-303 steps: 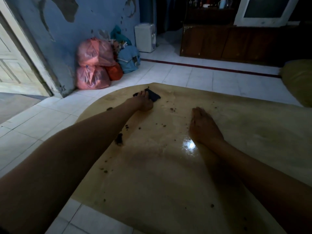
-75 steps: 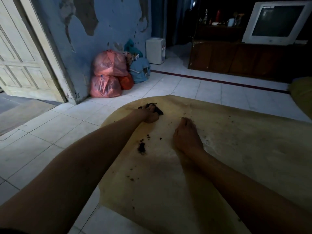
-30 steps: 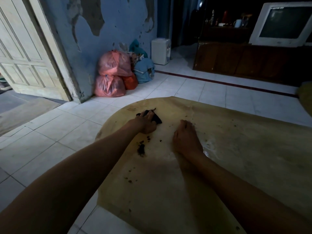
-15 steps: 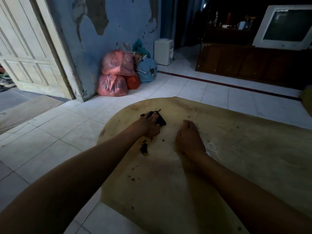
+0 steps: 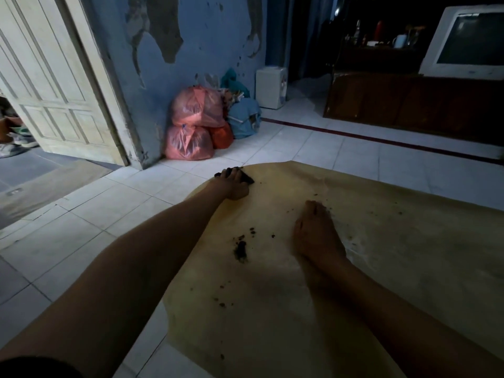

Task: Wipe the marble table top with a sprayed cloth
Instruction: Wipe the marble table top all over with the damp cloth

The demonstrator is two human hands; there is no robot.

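The beige marble table top (image 5: 395,255) fills the lower right of the head view. My left hand (image 5: 234,185) reaches to its far left edge and presses a small dark cloth (image 5: 245,177) flat against the surface, with most of the cloth hidden under the fingers. My right hand (image 5: 313,233) lies flat on the marble near the middle, fingers straight, holding nothing. A clump of dark dirt (image 5: 241,251) and scattered crumbs lie between the two hands.
White floor tiles surround the table. Pink and blue plastic bags (image 5: 196,124) are stacked against the peeling blue wall. A cream door (image 5: 54,85) stands at left. A dark wooden cabinet (image 5: 409,102) carries a white monitor (image 5: 469,42) at the back right.
My left hand has pushed the cloth outward from the table's inner part to its far left edge. My right hand has stayed flat in place.
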